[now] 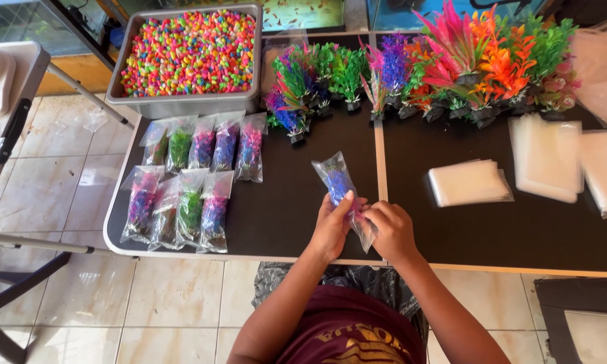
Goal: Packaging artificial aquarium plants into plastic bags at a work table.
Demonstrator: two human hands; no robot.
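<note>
Head view: left hand [330,229], right hand [392,230] cover plant bag [337,178] bottom.

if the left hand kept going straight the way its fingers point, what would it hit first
Likely nothing soon: past the clear bag with a blue plant that the left hand holds lies bare black table, then probably the standing plastic plants.

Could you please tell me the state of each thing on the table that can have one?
clear bag: held in both hands, blue plant inside
left hand: gripping the bag
right hand: gripping the bag
grey tub: open, full of coloured pebbles
packed bags: filled, lying in rows
loose plastic plants: standing upright, unbagged
empty bags: stacked flat
</note>
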